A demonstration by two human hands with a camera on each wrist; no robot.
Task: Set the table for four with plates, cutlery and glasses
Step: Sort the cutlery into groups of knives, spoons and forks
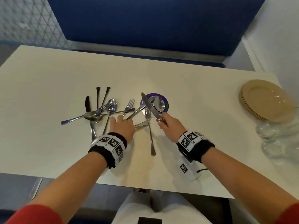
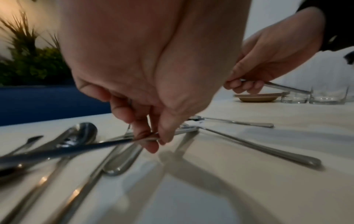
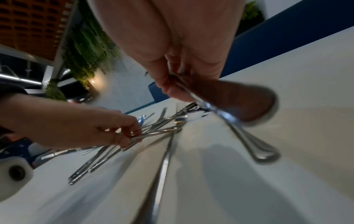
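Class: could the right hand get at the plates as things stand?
Probably not at once: the right hand grips a knife. The way to the plates looks free, glasses beside.

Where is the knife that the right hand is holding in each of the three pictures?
Head view: the knife is just right of centre, blade pointing up and away, handle in the right hand.
Left wrist view: upper right, only the knife's handle shows, sticking out of that hand towards the glasses.
Right wrist view: right of centre, its handle runs down from the fingers towards the camera.
Shared landmark: the loose cutlery pile on the white table.
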